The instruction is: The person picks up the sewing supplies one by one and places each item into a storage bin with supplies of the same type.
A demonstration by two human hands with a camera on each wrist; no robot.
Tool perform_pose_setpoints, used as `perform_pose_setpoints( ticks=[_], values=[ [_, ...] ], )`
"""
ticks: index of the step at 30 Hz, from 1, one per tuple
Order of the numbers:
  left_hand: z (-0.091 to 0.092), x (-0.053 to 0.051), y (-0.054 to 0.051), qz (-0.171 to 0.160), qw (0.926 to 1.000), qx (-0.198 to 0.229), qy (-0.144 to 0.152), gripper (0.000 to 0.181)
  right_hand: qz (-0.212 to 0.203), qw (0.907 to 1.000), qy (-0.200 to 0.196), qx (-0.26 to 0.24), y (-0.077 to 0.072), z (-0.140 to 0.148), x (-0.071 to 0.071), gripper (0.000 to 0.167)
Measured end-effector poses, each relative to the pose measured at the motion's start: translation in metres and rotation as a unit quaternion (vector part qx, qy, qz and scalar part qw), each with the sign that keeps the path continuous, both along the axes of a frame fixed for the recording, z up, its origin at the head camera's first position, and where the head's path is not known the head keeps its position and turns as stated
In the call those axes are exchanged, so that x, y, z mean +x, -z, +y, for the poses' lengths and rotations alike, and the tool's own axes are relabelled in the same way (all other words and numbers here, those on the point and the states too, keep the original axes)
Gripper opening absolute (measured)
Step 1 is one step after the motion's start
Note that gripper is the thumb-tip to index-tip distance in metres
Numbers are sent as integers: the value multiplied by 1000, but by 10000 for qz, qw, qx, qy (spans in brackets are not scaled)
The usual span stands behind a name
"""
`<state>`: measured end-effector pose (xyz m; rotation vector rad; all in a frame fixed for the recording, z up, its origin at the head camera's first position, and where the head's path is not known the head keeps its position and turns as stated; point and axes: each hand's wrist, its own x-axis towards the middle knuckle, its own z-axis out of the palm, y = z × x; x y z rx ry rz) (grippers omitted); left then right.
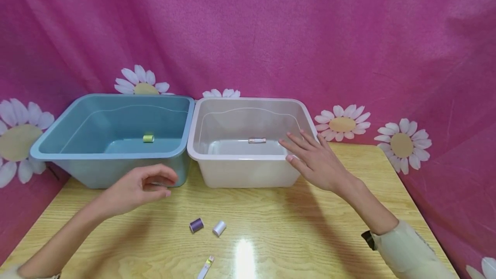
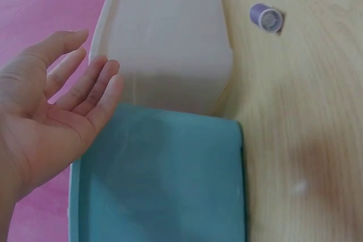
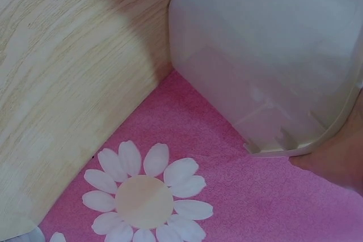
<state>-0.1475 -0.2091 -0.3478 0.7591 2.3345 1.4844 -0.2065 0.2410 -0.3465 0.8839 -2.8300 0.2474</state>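
My left hand [image 1: 135,188] hovers by the front of the blue tub [image 1: 112,156], its fingers loosely bent around nothing. Over the right side of the white tub [image 1: 240,157], my right hand [image 1: 319,162] spreads its fingers, also holding nothing. Inside the blue tub lies a yellow-green thread spool [image 1: 148,138]. What looks like a nail clipper [image 1: 257,140] lies on the white tub's floor. A purple thread spool [image 1: 196,225] and a white thread spool [image 1: 219,228] lie on the table, and a second nail clipper [image 1: 206,267] is partly cut off at the bottom edge.
Both tubs stand side by side at the back of the wooden table [image 1: 263,210]. Behind them hangs a pink cloth [image 1: 248,33] with white daisies. The table's right edge slopes down beside my right forearm.
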Motion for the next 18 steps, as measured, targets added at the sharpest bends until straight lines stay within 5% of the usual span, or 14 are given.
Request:
perform_pose_setpoints(
  ticks=[18],
  values=[
    [17,1,37,-637,9978,37,151,39,-51,10000,13,3,0,0,-1,52]
  ],
)
